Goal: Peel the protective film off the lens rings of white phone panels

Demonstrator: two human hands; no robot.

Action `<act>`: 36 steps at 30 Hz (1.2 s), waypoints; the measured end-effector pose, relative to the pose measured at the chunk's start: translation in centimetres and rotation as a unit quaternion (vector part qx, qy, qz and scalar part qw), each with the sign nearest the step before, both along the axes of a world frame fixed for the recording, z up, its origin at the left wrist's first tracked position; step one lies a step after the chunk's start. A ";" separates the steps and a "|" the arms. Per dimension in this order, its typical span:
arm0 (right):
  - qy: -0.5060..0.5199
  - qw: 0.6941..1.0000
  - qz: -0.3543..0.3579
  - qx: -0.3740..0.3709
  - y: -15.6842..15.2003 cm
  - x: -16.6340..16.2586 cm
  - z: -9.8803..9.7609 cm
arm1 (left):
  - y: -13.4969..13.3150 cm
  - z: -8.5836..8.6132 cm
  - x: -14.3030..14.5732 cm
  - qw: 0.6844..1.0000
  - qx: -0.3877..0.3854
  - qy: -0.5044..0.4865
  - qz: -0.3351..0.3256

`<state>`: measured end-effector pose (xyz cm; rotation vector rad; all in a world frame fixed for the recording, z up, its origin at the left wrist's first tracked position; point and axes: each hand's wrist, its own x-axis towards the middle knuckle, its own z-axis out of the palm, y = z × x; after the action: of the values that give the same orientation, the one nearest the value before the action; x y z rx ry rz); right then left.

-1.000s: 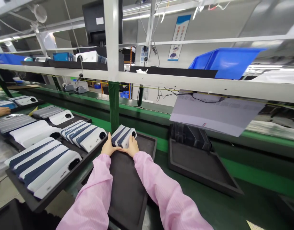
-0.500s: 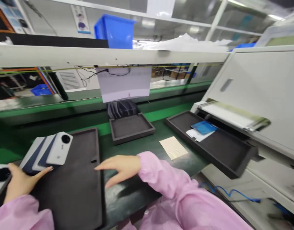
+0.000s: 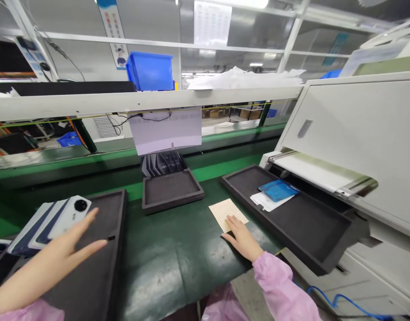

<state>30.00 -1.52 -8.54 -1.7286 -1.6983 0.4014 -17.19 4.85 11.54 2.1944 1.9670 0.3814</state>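
Note:
My left hand (image 3: 69, 252) is stretched out above the large black tray (image 3: 120, 209) on the left, thumb and fingers apart and holding nothing. Just behind it, several white and dark-blue phone back covers (image 3: 71, 214) with round black camera rings lean in a row in that tray. My right hand (image 3: 241, 238) reaches down to a cream sheet of small dots (image 3: 223, 211), possibly stickers, lying on the green bench. Its fingertips lie over the sheet's near edge, fingers extended and thumb apart.
A small black tray (image 3: 173, 203) sits mid-bench, with dark curved panels (image 3: 163, 162) stood behind it. To the right, a long black tray (image 3: 312, 232) carries a blue packet (image 3: 278, 189) and white pieces, below a machine's white conveyor (image 3: 312, 169). Shelf above holds a blue bin (image 3: 151, 71).
My left hand has left the stacked phone back covers and moved right and up, fingers outspread. The right hand has shifted from the left tray's edge rightward to the cream sheet. The view has tilted up.

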 end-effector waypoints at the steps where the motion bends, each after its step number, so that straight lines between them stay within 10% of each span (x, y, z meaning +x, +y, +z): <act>1: 0.005 1.000 -0.002 0.004 0.5 0.0 0.0 | -0.2 0.1 2.7 0.998 -0.009 0.015 -0.068; 9: 0.087 0.987 -0.056 0.119 1.3 2.0 3.4 | 2.0 -2.4 19.8 0.924 -0.190 0.053 -0.329; 17: 0.079 0.942 -0.299 0.128 0.9 16.4 7.3 | 4.6 -11.6 31.4 0.874 -0.080 -0.221 -0.426; 23: -0.089 0.947 -0.305 -0.038 5.5 21.0 6.9 | 4.8 -16.3 32.5 0.870 -0.012 -0.284 -0.402; 36: -0.324 0.913 -0.138 -0.206 9.8 25.4 8.1 | 5.4 -16.9 31.6 0.875 -0.021 -0.272 -0.401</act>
<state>55.40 8.32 -0.43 -2.5882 -1.8464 0.0431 14.40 10.23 -5.41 2.2902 0.6875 0.6945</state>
